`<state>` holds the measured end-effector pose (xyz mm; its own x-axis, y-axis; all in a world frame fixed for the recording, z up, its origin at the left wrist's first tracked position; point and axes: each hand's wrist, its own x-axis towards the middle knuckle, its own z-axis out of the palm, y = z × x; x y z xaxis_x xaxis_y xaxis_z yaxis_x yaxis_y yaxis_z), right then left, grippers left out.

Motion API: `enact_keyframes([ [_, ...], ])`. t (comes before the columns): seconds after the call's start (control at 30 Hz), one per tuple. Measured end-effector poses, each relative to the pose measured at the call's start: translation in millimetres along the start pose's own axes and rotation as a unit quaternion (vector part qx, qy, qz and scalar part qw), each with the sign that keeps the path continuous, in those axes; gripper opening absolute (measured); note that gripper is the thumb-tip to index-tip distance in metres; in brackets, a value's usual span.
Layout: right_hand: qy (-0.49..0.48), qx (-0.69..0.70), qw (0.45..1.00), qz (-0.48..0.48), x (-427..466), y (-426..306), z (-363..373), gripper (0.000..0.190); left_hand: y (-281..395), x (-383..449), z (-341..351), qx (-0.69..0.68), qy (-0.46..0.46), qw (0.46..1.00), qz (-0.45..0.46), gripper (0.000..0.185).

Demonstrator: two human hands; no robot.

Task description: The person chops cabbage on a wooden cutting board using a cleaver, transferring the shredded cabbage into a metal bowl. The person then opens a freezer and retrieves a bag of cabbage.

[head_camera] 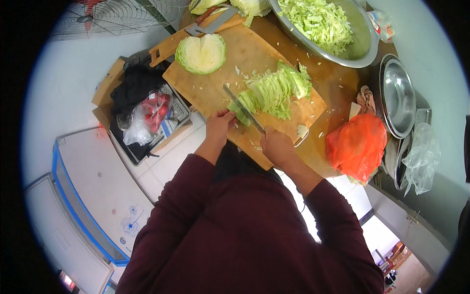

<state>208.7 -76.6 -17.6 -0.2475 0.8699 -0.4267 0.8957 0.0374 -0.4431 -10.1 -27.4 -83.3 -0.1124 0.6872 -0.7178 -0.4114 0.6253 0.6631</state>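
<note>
My right hand (278,146) grips the handle of a kitchen knife (244,109), whose blade slants across the near-left end of a row of sliced cabbage (272,93). At that end, my left hand (219,126) pinches a small green cabbage piece (239,113) beside the blade. The slices lie on a wooden cutting board (213,90), leaning against one another. Toward the board's far left corner rests a cabbage half (201,54), its pale cut face up. A small pale cabbage chunk (302,131) lies near the right edge.
A large metal bowl (361,55) of shredded cabbage (319,25) stands beyond the board. Behind the cabbage half is a cleaver (220,21). An orange-red plastic bag (356,143) and stacked metal basins (398,97) are at right. A crate (180,104) holds bagged red produce (158,110) at left.
</note>
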Motion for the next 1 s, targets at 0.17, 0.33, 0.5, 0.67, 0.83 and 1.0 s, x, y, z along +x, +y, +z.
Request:
enact_keyframes([
  [0.17, -0.008, -0.009, 1.000, -0.007, 7, 6, 20, 0.023, -7, 4, -2, -0.017, -0.021, 1.000, -0.002, 0.024],
  [0.33, 0.013, 0.014, 1.000, -0.018, 1, -9, 1, 0.026, -4, -2, -2, -0.003, -0.002, 1.000, 0.009, 0.021],
  [0.5, 0.002, 0.006, 1.000, -0.012, 7, -1, 11, 0.026, -3, 7, 1, 0.038, -0.013, 0.999, 0.016, 0.022],
  [0.67, 0.080, 0.120, 0.989, 0.023, -24, 18, -24, 0.027, 7, -7, 12, 0.167, -0.004, 0.985, 0.046, 0.023],
  [0.83, 0.231, 0.252, 0.937, 0.071, -44, 52, -29, 0.022, 22, 21, -11, 0.510, -0.028, 0.839, 0.185, 0.028],
  [1.0, 0.301, 0.350, 0.878, 0.130, -68, 81, -20, 0.019, 101, -2, 74, 0.678, -0.032, 0.683, 0.269, 0.025],
])
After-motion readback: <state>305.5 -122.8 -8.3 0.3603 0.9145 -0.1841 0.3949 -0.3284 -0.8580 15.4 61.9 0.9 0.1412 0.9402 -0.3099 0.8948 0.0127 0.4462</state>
